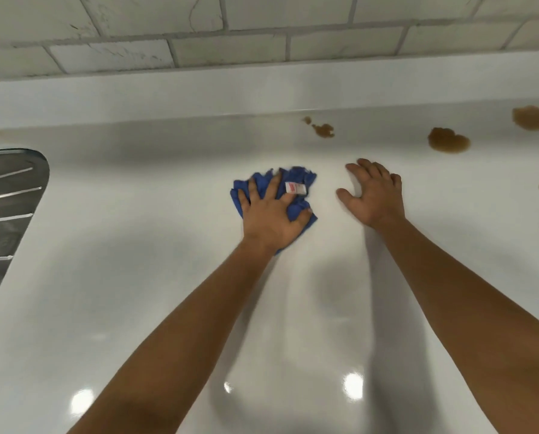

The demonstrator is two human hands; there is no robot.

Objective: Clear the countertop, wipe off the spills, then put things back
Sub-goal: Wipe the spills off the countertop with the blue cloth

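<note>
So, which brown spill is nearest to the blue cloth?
The small spill by the back edge, just beyond the cloth; the bigger ones lie farther right.

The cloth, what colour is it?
Blue cloth, with a small white tag, seen in the head view.

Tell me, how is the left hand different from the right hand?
The left hand presses a crumpled blue cloth, while the right hand lies on the bare white countertop. The right hand is nearer the brown spills; the left hand is farther from them. Both are palm down with fingers spread.
</note>
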